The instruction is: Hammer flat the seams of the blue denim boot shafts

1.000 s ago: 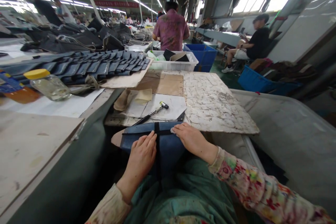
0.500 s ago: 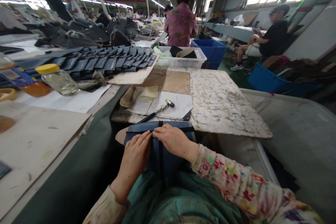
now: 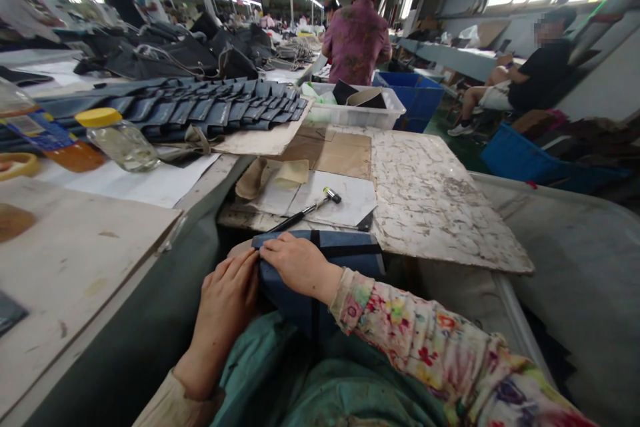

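A blue fabric panel (image 3: pixel 280 287) with crossing black straps (image 3: pixel 353 250) lies over my lap, against the near edge of the worktable. My left hand (image 3: pixel 230 287) is closed on its left end, fingertips pressed at the black strap. Right beside it, my right hand (image 3: pixel 297 267) reaches across the panel, its fingers pinching the same strap end. The two sets of fingertips nearly touch, and what lies under them is hidden. A tan board-like piece (image 3: pixel 240 249) shows past the panel's left end. Just beyond, a small hammer (image 3: pixel 305 210) with a black handle rests on white paper.
A scuffed white board (image 3: pixel 435 200) covers the worktable's right part. To the left stand a yellow-lidded jar (image 3: pixel 120 140) and an orange drink bottle (image 3: pixel 60 137). Stacked blue fabric pieces (image 3: pixel 200 107) lie behind them. A white bin (image 3: pixel 350 113) is near a co-worker's back (image 3: pixel 355 40).
Both hands have slid left along the black strap, from the panel's middle to its left end. More of the panel's right side is uncovered. The view has shifted slightly.
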{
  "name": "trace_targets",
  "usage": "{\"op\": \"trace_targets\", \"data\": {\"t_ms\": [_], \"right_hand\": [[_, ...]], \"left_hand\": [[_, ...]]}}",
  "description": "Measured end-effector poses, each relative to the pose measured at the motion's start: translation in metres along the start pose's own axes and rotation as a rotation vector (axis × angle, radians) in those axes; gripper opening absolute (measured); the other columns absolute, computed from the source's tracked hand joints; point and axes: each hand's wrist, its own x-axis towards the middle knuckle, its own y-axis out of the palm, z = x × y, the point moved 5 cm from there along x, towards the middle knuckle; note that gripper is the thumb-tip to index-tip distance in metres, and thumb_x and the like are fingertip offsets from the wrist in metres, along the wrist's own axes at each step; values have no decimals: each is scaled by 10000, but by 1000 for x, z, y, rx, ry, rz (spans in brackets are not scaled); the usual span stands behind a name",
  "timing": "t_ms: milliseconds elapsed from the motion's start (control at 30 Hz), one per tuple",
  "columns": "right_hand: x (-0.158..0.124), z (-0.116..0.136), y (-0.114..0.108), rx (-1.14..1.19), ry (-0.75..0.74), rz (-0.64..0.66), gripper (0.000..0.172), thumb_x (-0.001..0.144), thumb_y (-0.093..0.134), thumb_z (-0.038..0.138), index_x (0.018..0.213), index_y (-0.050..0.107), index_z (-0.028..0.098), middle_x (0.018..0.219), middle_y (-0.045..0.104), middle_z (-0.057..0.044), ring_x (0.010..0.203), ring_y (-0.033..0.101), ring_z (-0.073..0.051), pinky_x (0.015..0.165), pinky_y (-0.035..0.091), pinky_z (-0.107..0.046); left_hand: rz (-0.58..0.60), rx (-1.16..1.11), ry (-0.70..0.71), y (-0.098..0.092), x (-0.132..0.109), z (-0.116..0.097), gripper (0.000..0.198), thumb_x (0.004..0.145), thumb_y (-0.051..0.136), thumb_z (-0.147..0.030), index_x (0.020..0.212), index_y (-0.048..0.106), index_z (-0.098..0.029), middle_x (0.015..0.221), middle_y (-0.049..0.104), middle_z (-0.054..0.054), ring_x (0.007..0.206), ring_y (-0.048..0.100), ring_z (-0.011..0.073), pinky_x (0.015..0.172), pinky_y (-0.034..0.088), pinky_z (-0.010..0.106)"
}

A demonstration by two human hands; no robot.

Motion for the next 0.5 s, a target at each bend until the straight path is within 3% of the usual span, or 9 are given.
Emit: {"op": "trace_targets", "data": {"t_ms": [167, 267, 400, 500], "right_hand": [[19, 7, 4, 28, -6, 5, 245, 910, 396, 133, 1073, 579, 131, 1055, 600, -84, 941, 488, -209, 750, 482, -305], [17, 4, 4, 42, -9, 11, 247, 904, 405, 125, 1084, 574, 131, 1059, 602, -84, 946, 489, -204, 776, 478, -303], [-6, -7, -4, 5, 8, 14, 249, 896, 425, 111, 1086, 582, 143, 1095, 601, -89, 962, 497, -192, 824, 467, -310], [-35, -20, -17, -42, 43, 47, 274, 882, 442, 103, 1108, 588, 153, 1132, 598, -95, 981, 502, -196, 792, 477, -305]], "left_hand": [[-22, 8, -109, 6, -5, 14, 379, 916, 367, -314, 1192, 565, -146, 1203, 620, 107, 1027, 550, 268, 824, 444, 384], [-16, 9, -76, 8, -5, 9, 406, 921, 356, -308, 1235, 543, -132, 1238, 595, 117, 1029, 539, 264, 852, 443, 385], [-7, 2, -17, 2, 0, -3, 394, 910, 382, -292, 1239, 565, -177, 1242, 592, 108, 991, 550, 252, 839, 462, 387], [12, -48, -39, -1, 6, 2, 367, 910, 386, -332, 1170, 618, -218, 1186, 622, 87, 977, 556, 250, 824, 473, 392]]}}
